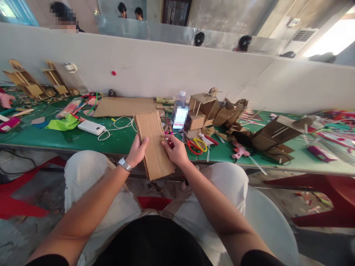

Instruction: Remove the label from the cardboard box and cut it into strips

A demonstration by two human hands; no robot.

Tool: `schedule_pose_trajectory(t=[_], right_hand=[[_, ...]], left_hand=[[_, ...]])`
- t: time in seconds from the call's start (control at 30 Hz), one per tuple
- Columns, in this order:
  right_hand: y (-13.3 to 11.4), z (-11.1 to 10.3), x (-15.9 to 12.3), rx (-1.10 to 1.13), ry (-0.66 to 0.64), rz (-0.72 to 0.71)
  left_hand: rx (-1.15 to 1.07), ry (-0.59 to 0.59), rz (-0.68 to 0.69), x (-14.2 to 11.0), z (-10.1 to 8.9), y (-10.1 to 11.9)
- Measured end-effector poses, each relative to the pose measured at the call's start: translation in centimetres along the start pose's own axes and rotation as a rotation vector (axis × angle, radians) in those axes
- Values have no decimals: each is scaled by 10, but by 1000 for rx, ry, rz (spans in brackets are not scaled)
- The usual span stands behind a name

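I hold a long rectangular piece of brown cardboard (154, 144) over my lap, its far end reaching above the green table (116, 142). My left hand (138, 150), with a watch on the wrist, grips the cardboard's left edge, thumb on top. My right hand (175, 149) grips the right edge, with its fingers pinched against the face of the sheet. Scored lines run lengthwise down the cardboard.
On the table lie a white power bank (91, 127) with a cable, a flat cardboard sheet (124, 106), a water bottle (180, 111), cardboard models (203, 109), red and yellow scissors (195, 145) and a pink glue gun (240, 151). A white partition (166, 70) stands behind; people sit beyond it.
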State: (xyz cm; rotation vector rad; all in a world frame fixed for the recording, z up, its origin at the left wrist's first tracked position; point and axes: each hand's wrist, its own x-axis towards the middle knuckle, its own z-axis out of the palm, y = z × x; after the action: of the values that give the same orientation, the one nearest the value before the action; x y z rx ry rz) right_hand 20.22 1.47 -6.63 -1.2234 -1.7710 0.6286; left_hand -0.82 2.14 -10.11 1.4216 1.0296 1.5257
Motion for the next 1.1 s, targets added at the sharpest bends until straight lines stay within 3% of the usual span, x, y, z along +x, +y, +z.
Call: schedule_pose_trajectory(t=[0.43,0.87,1.1], right_hand=[[8,8,-1,180,3,-28],[8,16,-5,181,74,-47],[4,16,-5,166,141,0]], left_hand=[[-31,-21,-19,-2,0,5],[-35,14,-22,-5,3,2],[-88,-68,6,-7,6,7]])
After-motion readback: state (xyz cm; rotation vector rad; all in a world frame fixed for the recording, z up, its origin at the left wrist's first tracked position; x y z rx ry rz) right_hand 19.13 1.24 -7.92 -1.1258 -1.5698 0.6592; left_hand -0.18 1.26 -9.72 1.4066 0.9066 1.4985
